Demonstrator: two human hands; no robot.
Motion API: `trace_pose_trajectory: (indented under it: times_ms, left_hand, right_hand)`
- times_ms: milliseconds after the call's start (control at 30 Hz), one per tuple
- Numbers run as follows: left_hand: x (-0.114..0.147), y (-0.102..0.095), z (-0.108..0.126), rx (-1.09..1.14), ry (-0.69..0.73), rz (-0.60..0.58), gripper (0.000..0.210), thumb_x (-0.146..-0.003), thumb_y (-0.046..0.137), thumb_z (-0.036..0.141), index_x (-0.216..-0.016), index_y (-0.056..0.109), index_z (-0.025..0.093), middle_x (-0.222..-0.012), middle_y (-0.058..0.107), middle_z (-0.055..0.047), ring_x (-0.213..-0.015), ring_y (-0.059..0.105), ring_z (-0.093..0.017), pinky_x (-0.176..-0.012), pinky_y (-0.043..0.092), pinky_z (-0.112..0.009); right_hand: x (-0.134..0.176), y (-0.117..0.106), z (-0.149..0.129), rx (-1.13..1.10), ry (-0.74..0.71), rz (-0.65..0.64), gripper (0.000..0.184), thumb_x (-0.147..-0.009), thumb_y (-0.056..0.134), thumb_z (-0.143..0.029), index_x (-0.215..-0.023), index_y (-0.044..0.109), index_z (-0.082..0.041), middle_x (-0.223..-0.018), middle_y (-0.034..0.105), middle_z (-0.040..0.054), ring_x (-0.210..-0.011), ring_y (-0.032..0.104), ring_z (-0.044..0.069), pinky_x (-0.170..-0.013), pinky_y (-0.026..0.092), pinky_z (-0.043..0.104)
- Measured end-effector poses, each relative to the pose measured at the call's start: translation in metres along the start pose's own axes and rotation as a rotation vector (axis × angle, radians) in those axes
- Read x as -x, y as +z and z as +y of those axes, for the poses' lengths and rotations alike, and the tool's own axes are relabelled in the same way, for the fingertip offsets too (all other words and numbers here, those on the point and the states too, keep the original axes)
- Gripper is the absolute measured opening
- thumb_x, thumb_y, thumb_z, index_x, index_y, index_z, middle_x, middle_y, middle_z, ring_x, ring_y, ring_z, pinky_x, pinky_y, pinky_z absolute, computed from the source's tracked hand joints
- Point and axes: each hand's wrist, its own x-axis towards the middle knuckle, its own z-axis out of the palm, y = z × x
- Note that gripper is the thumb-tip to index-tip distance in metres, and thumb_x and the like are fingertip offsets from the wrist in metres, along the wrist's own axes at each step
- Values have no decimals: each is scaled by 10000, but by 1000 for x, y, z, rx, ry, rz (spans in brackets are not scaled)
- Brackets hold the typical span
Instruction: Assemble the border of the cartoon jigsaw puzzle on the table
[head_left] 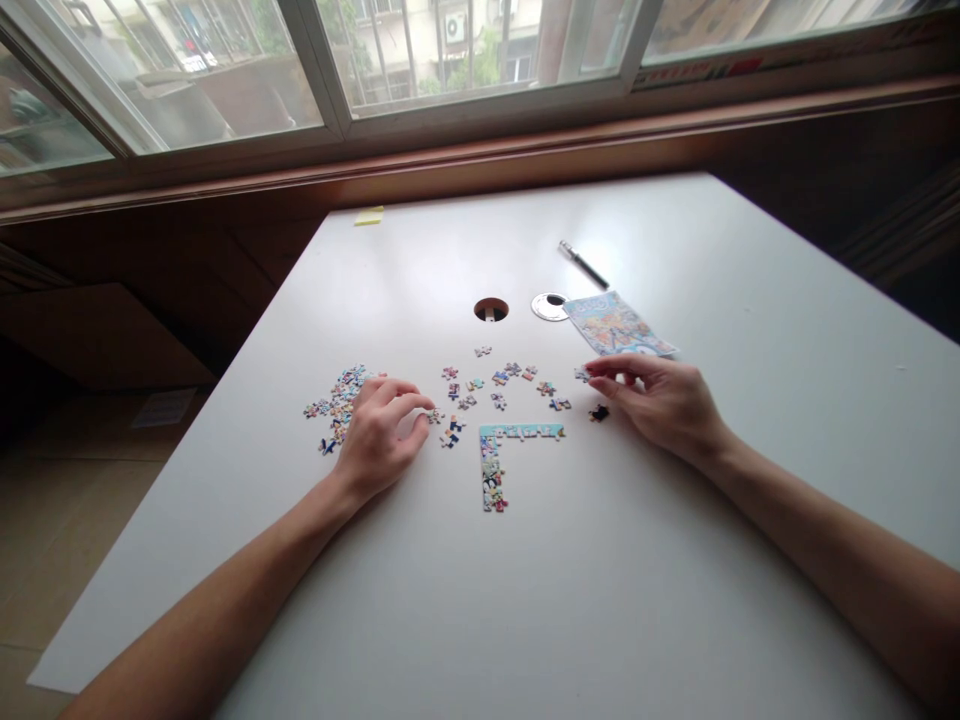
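Observation:
My right hand [660,402] pinches a pale jigsaw puzzle piece [582,374] between thumb and fingertips, just above or at the tabletop. A dark puzzle piece [598,412] lies below its thumb. On the left, my left hand [384,425] rests with loosely bent fingers apart, beside a heap of puzzle pieces [349,385] that it partly covers. A single puzzle piece [436,415] is at its index fingertip; whether they touch I cannot tell. Between the hands lies a joined L-shaped puzzle corner [491,470], with a light blue top strip. Several loose pieces [500,378] are scattered above it.
Beyond my right hand lies a printed picture sheet [621,325], partly over a round metal cover [550,307]. A pen [583,264] is behind it. The white table [525,600] has an open round hole [491,310] and yellow tape [369,216] near its far edge, below windows.

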Motion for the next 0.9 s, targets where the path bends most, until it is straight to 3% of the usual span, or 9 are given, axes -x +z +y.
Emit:
trace_pose_trajectory:
  times_ms: [767,900]
  left_hand:
    - [0,-1,1,-17,14,-8,160,-864,608,163,-936,725,245,-1004,676,-38,-1048,542,-243,-1102,394,-491]
    - [-2,0,4,-55,65,-4,130,-875,627,203,-940,732,244,-1016,682,-43,-1042,544,-245,-1062,416,-470]
  right_hand:
    - [1,0,5,31,-14,-34,259,-846,686,-491,-950,755,-264,-866,760,48,-583,534,158,-527,454,333]
    - [0,0,4,43,-58,-90,251,-866,663,-456,-986,748,-254,-891,749,51,-619,588,163,-533,483,319]
